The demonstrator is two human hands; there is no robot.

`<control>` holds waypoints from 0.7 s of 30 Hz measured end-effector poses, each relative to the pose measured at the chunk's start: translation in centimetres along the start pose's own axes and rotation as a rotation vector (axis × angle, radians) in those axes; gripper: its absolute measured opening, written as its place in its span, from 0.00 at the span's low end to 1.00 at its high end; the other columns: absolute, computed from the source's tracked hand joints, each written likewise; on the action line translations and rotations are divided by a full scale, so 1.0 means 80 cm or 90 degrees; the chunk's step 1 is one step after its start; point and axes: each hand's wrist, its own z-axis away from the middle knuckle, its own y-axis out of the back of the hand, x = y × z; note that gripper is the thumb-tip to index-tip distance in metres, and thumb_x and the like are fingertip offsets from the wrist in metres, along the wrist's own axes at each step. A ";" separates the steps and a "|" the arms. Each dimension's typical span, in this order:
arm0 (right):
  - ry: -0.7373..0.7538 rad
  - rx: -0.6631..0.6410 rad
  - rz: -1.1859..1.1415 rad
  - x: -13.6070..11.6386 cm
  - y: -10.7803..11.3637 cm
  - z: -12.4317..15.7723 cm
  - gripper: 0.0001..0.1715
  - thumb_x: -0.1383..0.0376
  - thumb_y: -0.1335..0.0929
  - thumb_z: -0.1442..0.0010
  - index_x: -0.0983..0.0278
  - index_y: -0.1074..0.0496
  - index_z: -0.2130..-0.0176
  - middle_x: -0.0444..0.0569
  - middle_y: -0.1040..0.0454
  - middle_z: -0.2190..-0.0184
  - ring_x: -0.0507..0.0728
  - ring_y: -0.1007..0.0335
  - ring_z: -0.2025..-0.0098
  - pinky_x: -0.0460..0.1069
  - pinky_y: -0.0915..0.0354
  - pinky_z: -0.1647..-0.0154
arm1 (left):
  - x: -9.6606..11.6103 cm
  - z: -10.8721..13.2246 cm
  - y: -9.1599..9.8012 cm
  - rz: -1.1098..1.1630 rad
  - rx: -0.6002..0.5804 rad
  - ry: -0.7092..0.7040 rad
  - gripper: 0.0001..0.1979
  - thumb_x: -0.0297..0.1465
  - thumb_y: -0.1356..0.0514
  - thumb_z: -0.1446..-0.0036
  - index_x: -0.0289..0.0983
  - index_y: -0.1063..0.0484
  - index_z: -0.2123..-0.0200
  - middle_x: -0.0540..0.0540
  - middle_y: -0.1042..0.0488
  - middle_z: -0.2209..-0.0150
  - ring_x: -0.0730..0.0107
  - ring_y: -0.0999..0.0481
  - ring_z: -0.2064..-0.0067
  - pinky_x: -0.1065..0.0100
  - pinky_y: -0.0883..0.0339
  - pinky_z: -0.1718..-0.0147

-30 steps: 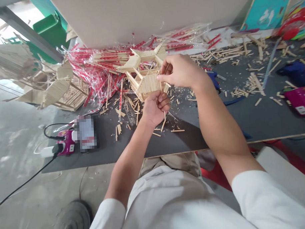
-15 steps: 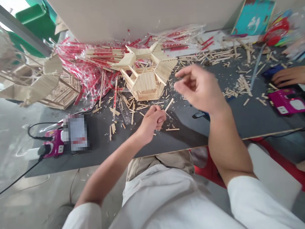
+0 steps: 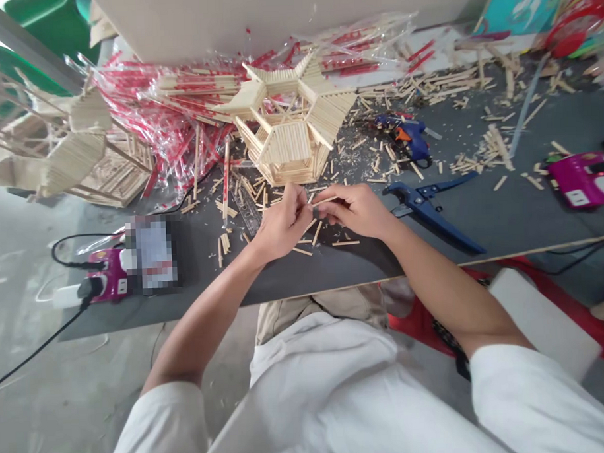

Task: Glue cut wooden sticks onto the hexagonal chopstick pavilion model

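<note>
My left hand (image 3: 281, 222) and my right hand (image 3: 357, 210) meet just above the dark tabletop (image 3: 480, 210), both pinching one thin wooden stick (image 3: 325, 200) between them. Right behind them stands a pavilion-like model (image 3: 288, 124) built of small sticks, with a star-shaped roof. Loose stick offcuts (image 3: 302, 243) lie under and around my hands.
Blue cutting pliers (image 3: 433, 212) lie right of my right hand, a blue glue gun (image 3: 410, 135) farther back. Red-and-clear chopstick wrappers (image 3: 180, 131) pile up at the back left beside other stick models (image 3: 86, 161). Magenta power strips sit at left (image 3: 108, 281) and right (image 3: 582, 178).
My right hand left the model, swung down and joined my left hand on the stick. The view tilted, and another person's hand at the right edge is gone from sight.
</note>
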 end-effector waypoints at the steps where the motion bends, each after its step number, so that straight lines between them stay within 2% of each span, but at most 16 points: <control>1: -0.004 0.003 -0.003 0.000 -0.001 0.001 0.17 0.51 0.30 0.30 0.60 0.21 0.55 0.42 0.21 0.72 0.52 0.27 0.76 0.48 0.32 0.70 | -0.002 0.000 0.000 0.002 -0.002 -0.007 0.06 0.28 0.44 0.34 0.42 0.40 0.59 0.55 0.34 0.69 0.74 0.38 0.72 0.67 0.47 0.67; 7: 0.023 0.041 0.007 -0.002 -0.012 -0.002 0.15 0.53 0.29 0.30 0.62 0.20 0.59 0.42 0.23 0.74 0.51 0.28 0.77 0.47 0.32 0.72 | -0.015 -0.005 0.004 0.036 -0.016 -0.012 0.06 0.28 0.43 0.35 0.42 0.41 0.61 0.54 0.35 0.67 0.74 0.38 0.70 0.69 0.46 0.65; 12: 0.015 0.063 0.008 -0.003 -0.018 0.000 0.14 0.54 0.29 0.31 0.61 0.20 0.59 0.42 0.23 0.75 0.52 0.28 0.78 0.47 0.32 0.74 | -0.011 -0.005 0.010 0.082 -0.054 0.005 0.06 0.27 0.42 0.36 0.41 0.40 0.62 0.54 0.36 0.67 0.74 0.40 0.69 0.69 0.46 0.65; 21: 0.032 0.083 0.005 -0.004 -0.023 0.005 0.10 0.57 0.28 0.31 0.60 0.20 0.61 0.40 0.25 0.79 0.51 0.31 0.83 0.46 0.35 0.79 | -0.001 0.003 0.005 0.129 -0.019 0.021 0.08 0.25 0.42 0.37 0.42 0.40 0.63 0.54 0.38 0.67 0.73 0.41 0.69 0.70 0.46 0.66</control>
